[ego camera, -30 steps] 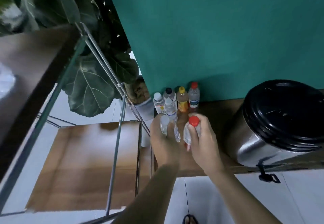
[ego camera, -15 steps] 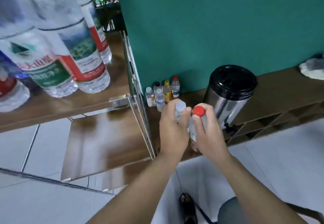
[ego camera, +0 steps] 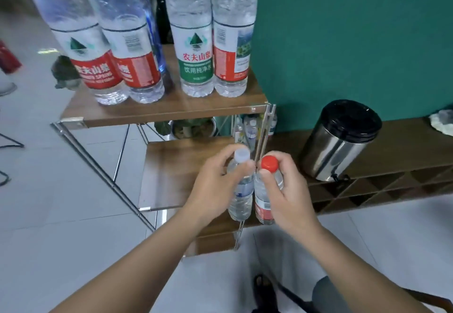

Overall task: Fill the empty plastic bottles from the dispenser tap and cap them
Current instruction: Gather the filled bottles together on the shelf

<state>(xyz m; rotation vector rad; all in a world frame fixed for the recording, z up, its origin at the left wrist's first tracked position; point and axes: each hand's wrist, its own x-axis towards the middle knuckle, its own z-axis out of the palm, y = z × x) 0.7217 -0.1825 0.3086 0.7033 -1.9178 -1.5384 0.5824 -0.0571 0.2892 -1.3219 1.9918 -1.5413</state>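
My left hand (ego camera: 215, 185) grips a small clear bottle with a white cap (ego camera: 241, 197). My right hand (ego camera: 289, 195) grips a small clear bottle with a red cap and red label (ego camera: 263, 202). Both bottles are held upright, side by side, in the air in front of the shelves. The steel dispenser with a black lid (ego camera: 339, 141) stands on the low wooden shelf (ego camera: 404, 146) to the right; its small black tap (ego camera: 337, 177) points toward me. Several small capped bottles (ego camera: 251, 128) stand behind the rack post near the green wall.
Several large water bottles (ego camera: 196, 43) stand on the upper shelf (ego camera: 161, 111) of a metal-framed rack at the left. A lower wooden shelf (ego camera: 171, 170) sits beneath. A potted plant (ego camera: 193, 127) is behind it. White tiled floor lies below; my foot (ego camera: 263, 288) shows at the bottom.
Both hands have lifted the two bottles off the low shelf and toward me. My view has risen and pulled back, bringing the upper shelf's large bottles into sight.
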